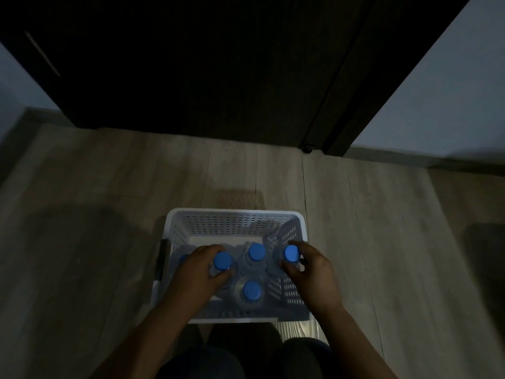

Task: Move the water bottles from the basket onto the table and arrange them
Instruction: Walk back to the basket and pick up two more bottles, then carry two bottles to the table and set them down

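In a white basket (235, 212), left hand (200, 274) grips a blue-capped bottle (222, 261) toward the left edge, right hand (310, 273) a second bottle (291, 253) at the right edge.

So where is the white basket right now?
Low in the middle of the head view, the basket sits on the wooden floor in front of the dark door.

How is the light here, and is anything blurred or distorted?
Head view: very dim, dark brown door almost black; blue caps of clear plastic water bottles brightest, in the white perforated plastic basket; left hand and right hand slightly soft; wide-angle lens slants pale walls.
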{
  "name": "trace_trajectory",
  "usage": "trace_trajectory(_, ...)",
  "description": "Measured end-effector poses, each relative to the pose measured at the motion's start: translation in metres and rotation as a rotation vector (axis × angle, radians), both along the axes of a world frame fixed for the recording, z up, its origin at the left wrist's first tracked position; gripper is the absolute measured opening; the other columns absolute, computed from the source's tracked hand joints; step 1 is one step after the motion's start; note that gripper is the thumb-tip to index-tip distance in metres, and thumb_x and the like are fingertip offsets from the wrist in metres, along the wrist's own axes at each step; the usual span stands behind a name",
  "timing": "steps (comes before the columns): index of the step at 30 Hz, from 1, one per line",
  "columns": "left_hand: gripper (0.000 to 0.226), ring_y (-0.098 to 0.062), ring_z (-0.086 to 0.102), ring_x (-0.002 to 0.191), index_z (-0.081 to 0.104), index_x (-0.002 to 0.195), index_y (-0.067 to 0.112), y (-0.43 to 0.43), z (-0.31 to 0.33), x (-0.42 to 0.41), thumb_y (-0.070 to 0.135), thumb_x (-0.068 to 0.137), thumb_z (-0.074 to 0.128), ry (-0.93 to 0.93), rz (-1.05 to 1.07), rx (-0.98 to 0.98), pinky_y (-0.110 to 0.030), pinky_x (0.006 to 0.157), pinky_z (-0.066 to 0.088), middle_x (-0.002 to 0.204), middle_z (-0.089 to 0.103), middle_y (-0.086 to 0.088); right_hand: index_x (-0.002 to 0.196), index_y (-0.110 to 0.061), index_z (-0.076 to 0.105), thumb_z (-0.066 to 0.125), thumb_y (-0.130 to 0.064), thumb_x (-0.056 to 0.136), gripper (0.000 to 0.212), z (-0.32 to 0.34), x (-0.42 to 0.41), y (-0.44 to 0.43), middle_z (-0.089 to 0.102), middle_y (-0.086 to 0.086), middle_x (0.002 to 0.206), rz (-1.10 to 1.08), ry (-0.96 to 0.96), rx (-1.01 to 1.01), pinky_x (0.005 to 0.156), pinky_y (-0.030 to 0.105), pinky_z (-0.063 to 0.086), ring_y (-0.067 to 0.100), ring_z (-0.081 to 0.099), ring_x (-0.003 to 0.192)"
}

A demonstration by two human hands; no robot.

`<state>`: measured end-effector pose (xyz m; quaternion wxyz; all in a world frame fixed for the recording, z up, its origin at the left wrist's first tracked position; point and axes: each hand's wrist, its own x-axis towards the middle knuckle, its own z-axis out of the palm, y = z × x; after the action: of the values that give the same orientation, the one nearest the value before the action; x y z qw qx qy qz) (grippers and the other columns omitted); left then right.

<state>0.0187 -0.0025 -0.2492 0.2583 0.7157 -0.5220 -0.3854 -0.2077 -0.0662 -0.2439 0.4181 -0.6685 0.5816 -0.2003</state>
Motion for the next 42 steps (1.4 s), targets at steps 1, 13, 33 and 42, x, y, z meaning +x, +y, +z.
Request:
trace_trajectory(1, 0.032, 0.016, 0.047, 0.087, 0.056, 0.109, 0.029, 0.0, 0.0, 0.0, 0.02, 0.081, 0.071, 0.019, 0.01, 0.004, 0.0, 0.07, 0.036, 0.095, 0.05, 0.027, 0.112, -0.022, 0.064, 0.071, -0.017, 0.084, 0.029, 0.0, 0.0, 0.001, 0.067, -0.009, 0.109, -0.009, -0.033, -0.009, 0.09, 0.031, 0.054, 0.003, 0.062, 0.1)
trace_trajectory(13, 0.035, 0.007, 0.06, 0.091, 0.066, 0.097, 0.031, 0.002, 0.004, 0.0, 0.008, 0.073, 0.078, 0.145, 0.149, -0.068, -0.011, 0.081, 0.047, 0.095, 0.065, 0.021, 0.104, -0.034, 0.065, 0.07, -0.016, 0.083, 0.028, 0.01, 0.006, 0.016, 0.07, -0.015, 0.102, -0.158, -0.181, -0.118, 0.084, 0.023, 0.054, 0.002, 0.064, 0.099)
trace_trajectory(33, 0.028, -0.005, 0.066, 0.095, 0.067, 0.1, 0.025, -0.003, 0.245, 0.009, 0.021, 0.074, 0.077, 0.145, 0.184, -0.218, -0.033, 0.088, 0.055, 0.102, 0.07, 0.009, 0.113, -0.018, 0.066, 0.075, -0.011, 0.076, 0.038, 0.232, 0.018, 0.015, 0.069, -0.009, 0.11, -0.309, -0.335, -0.216, 0.089, 0.019, 0.052, 0.001, 0.063, 0.105)
trace_trajectory(42, 0.036, -0.015, 0.066, 0.099, 0.064, 0.113, 0.011, 0.005, 0.427, -0.002, 0.018, 0.079, 0.073, 0.196, 0.205, -0.087, -0.038, 0.089, 0.054, 0.109, 0.07, -0.004, 0.11, -0.037, 0.063, 0.073, -0.026, 0.075, 0.038, 0.42, 0.013, 0.027, 0.065, -0.029, 0.108, -0.279, -0.313, -0.267, 0.084, 0.004, 0.046, -0.008, 0.06, 0.104)
